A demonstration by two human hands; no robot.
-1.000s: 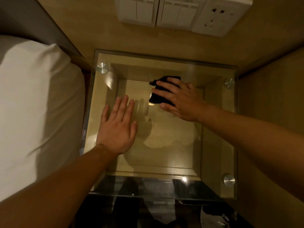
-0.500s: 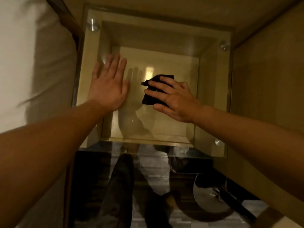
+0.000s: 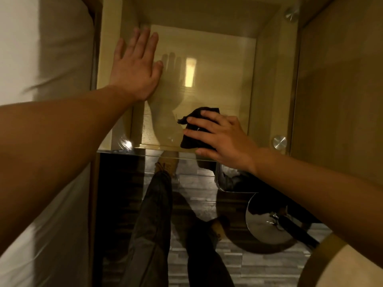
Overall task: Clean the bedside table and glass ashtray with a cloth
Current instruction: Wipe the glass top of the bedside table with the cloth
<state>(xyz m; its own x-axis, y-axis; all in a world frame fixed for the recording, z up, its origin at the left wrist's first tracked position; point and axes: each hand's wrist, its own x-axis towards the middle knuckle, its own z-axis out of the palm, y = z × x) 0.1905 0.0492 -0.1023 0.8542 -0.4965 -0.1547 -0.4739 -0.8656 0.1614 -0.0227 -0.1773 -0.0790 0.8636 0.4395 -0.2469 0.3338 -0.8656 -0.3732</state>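
The bedside table (image 3: 269, 83) is a wooden box with a clear glass top held by round metal studs. My left hand (image 3: 135, 67) lies flat on the glass at its left side, fingers spread, holding nothing. My right hand (image 3: 221, 137) presses a small black cloth (image 3: 193, 131) onto the glass close to the table's near edge. The cloth pokes out from under the fingers on their left. No glass ashtray is in view.
A white bed (image 3: 41, 59) runs along the left of the table. A wooden wall panel (image 3: 339, 90) closes the right side. Below the table's front edge are my legs (image 3: 155, 224), the grey plank floor and a round chrome base (image 3: 267, 222).
My right hand has dragged the cloth from the far middle of the glass toward the near edge. The view has tilted down, so the wall switches have left the frame. My left hand stays flat.
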